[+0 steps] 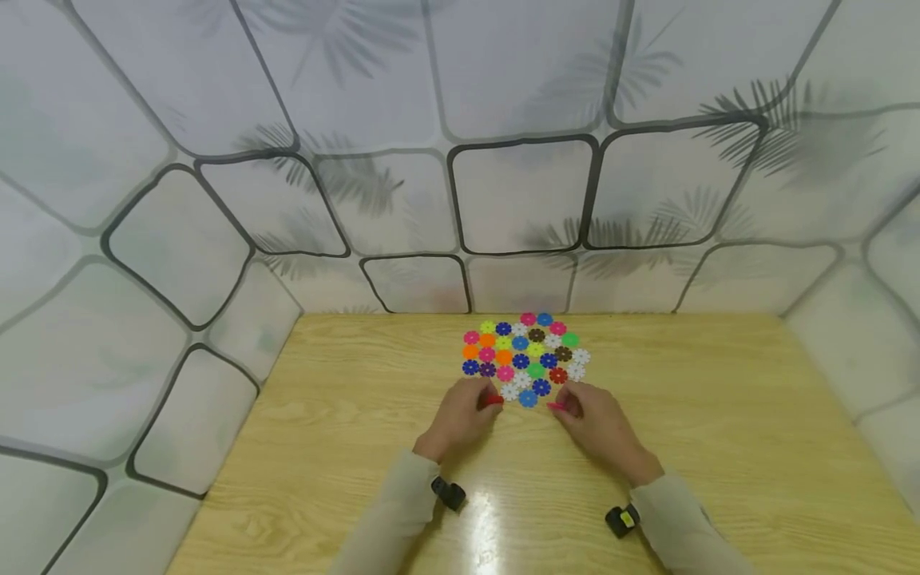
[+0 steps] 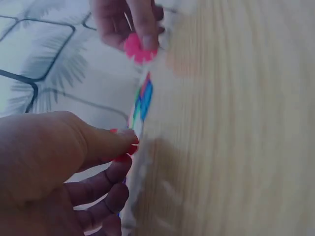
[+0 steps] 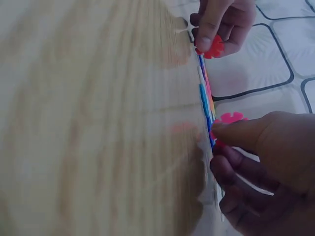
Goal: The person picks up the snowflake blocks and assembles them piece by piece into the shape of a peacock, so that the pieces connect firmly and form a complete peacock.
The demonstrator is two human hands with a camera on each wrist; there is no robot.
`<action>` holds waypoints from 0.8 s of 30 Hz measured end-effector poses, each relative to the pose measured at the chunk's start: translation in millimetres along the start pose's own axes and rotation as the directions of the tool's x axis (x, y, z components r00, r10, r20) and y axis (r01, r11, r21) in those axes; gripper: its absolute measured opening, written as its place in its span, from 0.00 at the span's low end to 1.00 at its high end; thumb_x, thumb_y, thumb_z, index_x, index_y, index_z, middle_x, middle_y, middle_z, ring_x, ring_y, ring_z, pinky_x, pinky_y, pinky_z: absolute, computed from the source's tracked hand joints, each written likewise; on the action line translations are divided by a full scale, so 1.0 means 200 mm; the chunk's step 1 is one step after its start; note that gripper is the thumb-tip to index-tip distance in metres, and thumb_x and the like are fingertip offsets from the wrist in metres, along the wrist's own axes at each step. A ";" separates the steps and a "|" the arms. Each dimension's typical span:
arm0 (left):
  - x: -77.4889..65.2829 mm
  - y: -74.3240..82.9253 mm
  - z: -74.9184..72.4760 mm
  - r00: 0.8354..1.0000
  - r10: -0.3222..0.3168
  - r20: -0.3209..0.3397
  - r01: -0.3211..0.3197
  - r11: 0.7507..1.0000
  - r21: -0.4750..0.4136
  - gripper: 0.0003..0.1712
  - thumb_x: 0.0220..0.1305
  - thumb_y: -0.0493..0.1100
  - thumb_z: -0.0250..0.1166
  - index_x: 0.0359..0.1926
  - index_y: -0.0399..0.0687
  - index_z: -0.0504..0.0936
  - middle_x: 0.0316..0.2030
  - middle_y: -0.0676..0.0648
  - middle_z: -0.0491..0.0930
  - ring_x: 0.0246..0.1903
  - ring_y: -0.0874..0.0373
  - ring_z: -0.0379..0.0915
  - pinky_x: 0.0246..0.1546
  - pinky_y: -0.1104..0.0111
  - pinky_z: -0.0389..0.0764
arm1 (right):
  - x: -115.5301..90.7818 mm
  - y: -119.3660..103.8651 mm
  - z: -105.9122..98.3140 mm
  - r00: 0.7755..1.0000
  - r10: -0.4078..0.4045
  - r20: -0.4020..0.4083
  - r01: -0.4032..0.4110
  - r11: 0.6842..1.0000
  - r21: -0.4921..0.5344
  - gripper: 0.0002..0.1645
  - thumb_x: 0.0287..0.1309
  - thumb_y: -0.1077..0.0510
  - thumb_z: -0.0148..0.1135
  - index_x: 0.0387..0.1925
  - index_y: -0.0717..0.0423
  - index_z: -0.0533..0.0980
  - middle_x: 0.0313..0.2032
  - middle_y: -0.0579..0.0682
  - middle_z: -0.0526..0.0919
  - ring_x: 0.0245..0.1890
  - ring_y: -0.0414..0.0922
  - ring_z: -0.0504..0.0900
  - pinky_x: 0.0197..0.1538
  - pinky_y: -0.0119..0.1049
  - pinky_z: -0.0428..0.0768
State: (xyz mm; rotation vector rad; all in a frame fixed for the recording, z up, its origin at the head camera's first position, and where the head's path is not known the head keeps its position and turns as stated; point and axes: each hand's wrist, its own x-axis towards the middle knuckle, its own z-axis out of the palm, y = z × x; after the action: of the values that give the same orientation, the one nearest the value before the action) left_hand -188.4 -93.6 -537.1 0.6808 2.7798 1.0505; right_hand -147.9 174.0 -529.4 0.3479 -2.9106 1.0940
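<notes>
My left hand (image 1: 465,411) pinches a red notched plastic disc (image 1: 493,400) between thumb and fingers at the near left of a patch of similar discs. In the left wrist view, the thumb covers much of that red disc (image 2: 134,148). Opposite, my right hand (image 1: 598,422) pinches a pink notched disc (image 1: 557,406) at the patch's near right. The right wrist view shows this pink disc (image 3: 232,118) on edge behind the thumb. Between the two hands lies a light blue disc (image 1: 528,398), nearest of the flat ones.
Several flower-shaped discs (image 1: 521,343) in many colours lie flat, close together, on the wooden table (image 1: 345,447). Behind the table's far edge stands a patterned wall (image 1: 525,196). Each wrist wears a small black camera (image 1: 450,493).
</notes>
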 end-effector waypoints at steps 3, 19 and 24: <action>-0.03 0.03 0.03 0.999 0.003 -0.043 -0.006 0.997 -0.076 0.05 0.77 0.43 0.70 0.39 0.50 0.88 0.35 0.52 0.85 0.35 0.64 0.72 0.40 0.72 0.76 | -0.02 -0.01 0.02 0.999 -0.039 -0.002 0.039 0.997 0.064 0.05 0.69 0.59 0.75 0.42 0.47 0.85 0.38 0.42 0.89 0.38 0.36 0.83 0.43 0.29 0.84; -0.11 0.16 0.13 0.983 -0.172 -0.062 0.119 0.858 -0.500 0.15 0.82 0.43 0.63 0.40 0.40 0.91 0.35 0.46 0.87 0.36 0.63 0.75 0.42 0.73 0.77 | -0.06 -0.08 0.07 0.972 -0.203 -0.115 0.213 0.974 0.081 0.09 0.66 0.64 0.75 0.46 0.51 0.89 0.41 0.45 0.95 0.35 0.31 0.85 0.40 0.28 0.86; -0.12 0.19 0.15 0.970 -0.226 -0.086 0.140 0.817 -0.560 0.14 0.80 0.41 0.64 0.40 0.37 0.92 0.37 0.42 0.90 0.35 0.64 0.76 0.41 0.74 0.77 | -0.07 -0.09 0.09 0.949 -0.264 -0.172 0.278 0.959 0.062 0.09 0.65 0.65 0.75 0.44 0.51 0.90 0.41 0.45 0.95 0.36 0.35 0.89 0.43 0.31 0.88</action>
State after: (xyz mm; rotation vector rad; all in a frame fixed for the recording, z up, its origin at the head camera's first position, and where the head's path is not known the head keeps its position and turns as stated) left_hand -146.0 -60.1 -537.3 0.2562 2.3768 1.8031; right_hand -130.1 152.1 -531.5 0.6094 -2.5838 1.1445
